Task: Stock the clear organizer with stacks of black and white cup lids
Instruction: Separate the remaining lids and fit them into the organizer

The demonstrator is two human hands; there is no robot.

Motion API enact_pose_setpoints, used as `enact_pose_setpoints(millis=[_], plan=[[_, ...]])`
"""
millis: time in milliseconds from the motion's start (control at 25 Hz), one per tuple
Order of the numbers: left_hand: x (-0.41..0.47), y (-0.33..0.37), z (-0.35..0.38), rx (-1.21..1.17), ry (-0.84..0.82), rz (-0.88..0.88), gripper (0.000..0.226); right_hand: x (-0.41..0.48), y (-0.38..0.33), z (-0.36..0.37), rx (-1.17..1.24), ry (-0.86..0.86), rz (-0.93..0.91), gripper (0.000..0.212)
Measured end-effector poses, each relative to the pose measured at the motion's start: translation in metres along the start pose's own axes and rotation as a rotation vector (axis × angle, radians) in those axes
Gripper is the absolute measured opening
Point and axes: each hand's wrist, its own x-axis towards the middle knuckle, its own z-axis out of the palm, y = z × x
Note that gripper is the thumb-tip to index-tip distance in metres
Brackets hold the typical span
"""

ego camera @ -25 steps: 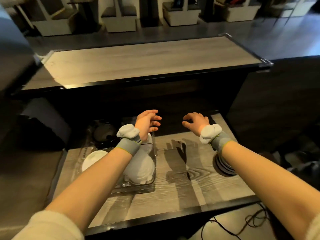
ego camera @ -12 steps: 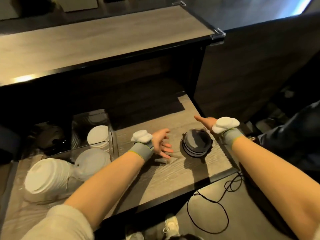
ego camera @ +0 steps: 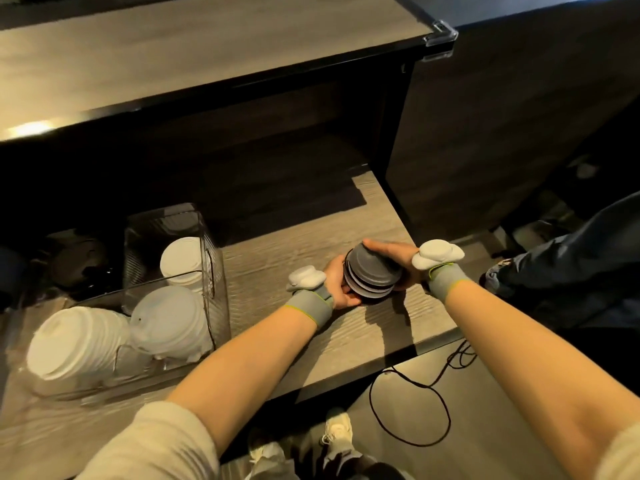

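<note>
Black lids (ego camera: 372, 277) (a short stack) gripped between both hands (ego camera: 372, 277), beside the clear organizer (ego camera: 214, 271).

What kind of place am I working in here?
Probably a café or coffee-shop service station: a clear organizer stocked with white lids, a stack of black lids, and a raised wooden counter behind.
</note>
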Motion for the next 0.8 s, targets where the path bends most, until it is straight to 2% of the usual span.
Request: enact_pose_setpoints(millis=[80, 280, 360, 560, 720, 800], plan=[[-0.007, 0.004, -0.006, -0.091, -0.102, 0.012, 0.04, -0.004, -0.007, 0.01, 0.008, -0.039, 0.015, 0.044], [-0.029, 0.027, -0.039, -0.184, -0.072, 0.181, 0.046, -0.025, -0.042, 0.041, 0.018, -0.123, -0.067, 0.044], [-0.041, 0.038, -0.053, -0.222, -0.073, 0.239, 0.055, -0.035, -0.063, 0.059, -0.005, -0.098, -0.147, 0.043], [-0.083, 0.07, -0.095, -0.291, -0.08, 0.423, 0.067, -0.058, -0.116, 0.11, -0.203, 0.085, -0.59, 0.057], [-0.116, 0.084, -0.132, -0.319, -0.103, 0.58, 0.059, -0.091, -0.145, 0.149, -0.387, 0.113, -0.987, 0.039], [-0.133, 0.089, -0.148, -0.338, -0.095, 0.646, 0.055, -0.106, -0.158, 0.171, -0.444, 0.087, -1.087, 0.033]])
